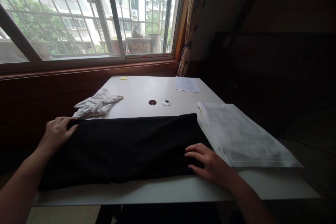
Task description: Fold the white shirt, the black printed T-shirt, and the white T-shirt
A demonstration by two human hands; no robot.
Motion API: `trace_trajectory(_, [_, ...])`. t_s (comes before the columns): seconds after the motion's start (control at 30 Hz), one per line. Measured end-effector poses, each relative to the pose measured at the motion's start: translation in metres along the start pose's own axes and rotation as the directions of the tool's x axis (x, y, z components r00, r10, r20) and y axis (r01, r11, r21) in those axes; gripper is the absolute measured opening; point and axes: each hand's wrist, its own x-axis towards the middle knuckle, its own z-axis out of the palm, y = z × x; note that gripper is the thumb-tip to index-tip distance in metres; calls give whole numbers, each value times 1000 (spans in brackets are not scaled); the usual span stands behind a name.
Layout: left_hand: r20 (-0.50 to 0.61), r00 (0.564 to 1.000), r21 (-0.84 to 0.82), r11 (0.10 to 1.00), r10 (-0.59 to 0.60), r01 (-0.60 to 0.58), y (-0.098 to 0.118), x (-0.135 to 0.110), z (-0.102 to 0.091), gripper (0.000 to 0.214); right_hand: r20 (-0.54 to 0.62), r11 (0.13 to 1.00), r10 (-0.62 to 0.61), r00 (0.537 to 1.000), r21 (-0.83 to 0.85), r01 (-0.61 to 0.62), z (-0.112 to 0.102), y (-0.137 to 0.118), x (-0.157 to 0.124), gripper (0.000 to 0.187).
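Observation:
A folded piece of black cloth [126,147] lies lengthwise across the near part of the white table [141,91]. Its exact kind does not show. My left hand [59,131] rests at the cloth's far left corner, thumb apart from the fingers. On the cloth's right end lies my right hand [206,161], its fingers spread on the fabric. A crumpled white cloth [98,103] sits just beyond the far left corner. To the right is a flat, whitish translucent bag [246,136], close to the black cloth's right edge.
Past the cloth are a round hole [152,102] in the tabletop and a white ring-shaped cap [166,102]. Printed papers [187,84] and yellow sticky notes [124,78] lie near the far edge. A barred window [86,17] and a tied curtain [187,42] stand behind.

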Motion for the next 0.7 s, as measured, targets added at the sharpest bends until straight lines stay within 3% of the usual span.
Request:
trace_trajectory(0.07, [-7,978,-112,972,206,-206,36,-15,-6,41,21,995,91,996,-36,-90,-12,18,-20,28])
trace_trajectory(0.17, [65,893,-301,862,446,-409,104,-49,-21,30,-3,984,147,989,-99,-146,-20,35,-40,23])
trace_trajectory(0.27, [151,808,-378,789,569,-485,163,-89,-33,20,-54,977,114,992,-177,-122,-21,43,-46,22])
trace_trajectory(0.33, [189,770,-390,766,610,-511,188,-112,-35,25,-76,971,89,993,-214,-104,-21,45,-46,25])
trace_trajectory(0.4, [197,757,-364,764,623,-533,198,-129,-32,40,-127,963,78,989,-246,-108,-25,45,-45,26])
trace_trajectory(0.5, [134,781,-288,779,609,-558,196,-141,-22,53,-245,950,54,968,-285,-125,-39,44,-46,25])
trace_trajectory(0.6, [37,783,-231,767,621,-598,186,-145,-13,44,-300,950,7,954,-295,-100,-55,44,-50,23])
trace_trajectory(0.7, [-41,738,-224,713,674,-664,174,-145,-11,37,-285,956,8,959,-279,-90,-61,44,-56,22])
